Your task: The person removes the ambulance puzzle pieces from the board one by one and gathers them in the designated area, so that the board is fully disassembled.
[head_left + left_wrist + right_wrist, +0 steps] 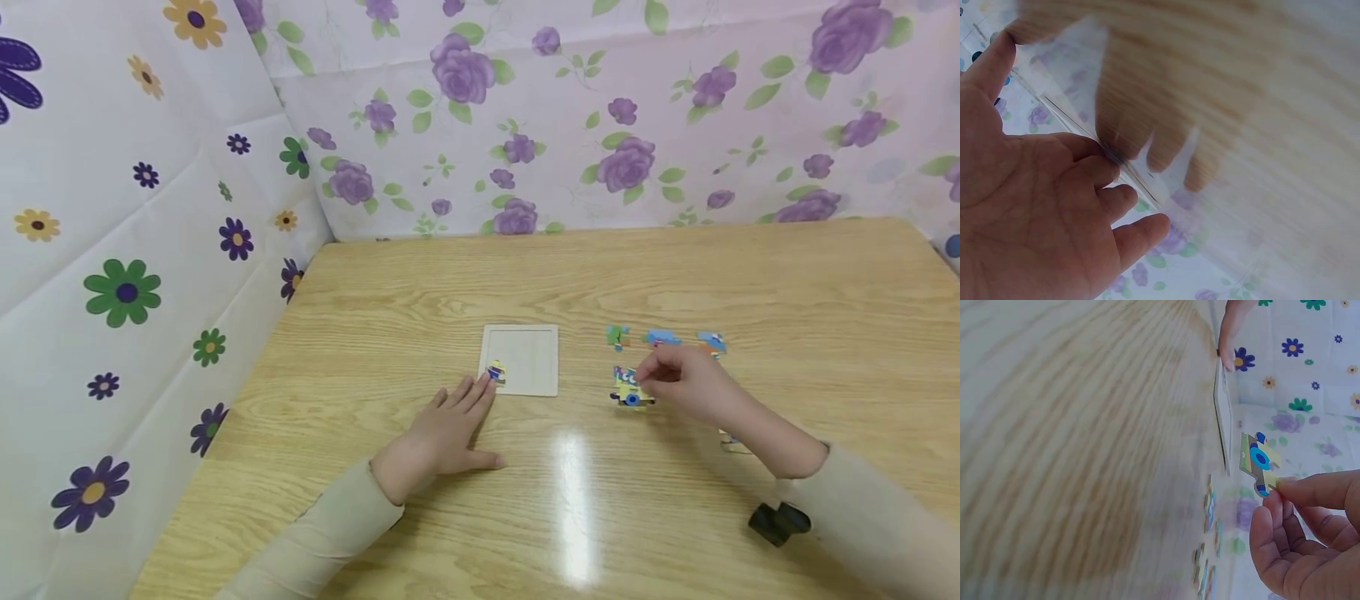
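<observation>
A square, pale puzzle tray [531, 357] lies on the table, with one small yellow and purple puzzle piece [498, 372] in its lower left corner. My left hand [444, 432] rests palm down, fingers extended, the fingertips right at that corner of the tray. My right hand [692, 385] pinches a yellow jigsaw piece [1260, 459] with a blue ring on it between thumb and fingertips. In the right wrist view this piece is held up off the tabletop. The left wrist view shows the left palm and spread fingers, with nothing held.
Several loose puzzle pieces lie right of the tray, among them a green one [618, 336] and a blue one [710, 340]. Another piece [733, 442] is partly hidden by the right forearm. Flowered cloth [570, 117] hangs behind the wooden table [420, 283] and on its left.
</observation>
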The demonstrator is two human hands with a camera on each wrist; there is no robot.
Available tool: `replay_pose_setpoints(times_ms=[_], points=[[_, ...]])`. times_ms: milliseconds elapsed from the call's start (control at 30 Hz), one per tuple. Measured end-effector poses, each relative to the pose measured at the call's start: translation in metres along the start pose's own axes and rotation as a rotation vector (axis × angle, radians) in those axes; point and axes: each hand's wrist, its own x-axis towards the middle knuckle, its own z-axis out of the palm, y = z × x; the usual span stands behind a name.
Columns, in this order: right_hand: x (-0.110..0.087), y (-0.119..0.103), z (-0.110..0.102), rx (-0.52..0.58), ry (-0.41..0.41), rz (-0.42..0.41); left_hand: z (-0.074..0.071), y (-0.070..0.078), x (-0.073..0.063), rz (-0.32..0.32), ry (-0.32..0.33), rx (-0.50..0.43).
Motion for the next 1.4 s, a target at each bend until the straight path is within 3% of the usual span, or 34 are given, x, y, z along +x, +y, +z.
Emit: replay_pose_setpoints(times_ms=[333, 867, 1400], points=[[-0.018, 0.015, -0.015, -0.023, -0.022, 0.072, 0.001, -0.001, 0.001, -0.007, -0.012, 0.008], [-0.033, 0.041, -0.021, -0.015, -0.139, 0.200, 0.003, -0.001, 0.002, -0.025, -0.007, 0.001], [-0.032, 0.039, -0.020, 0.001, -0.135, 0.234, -0.001, 0.002, 0.001, -0.028, 0.011, 0.038]])
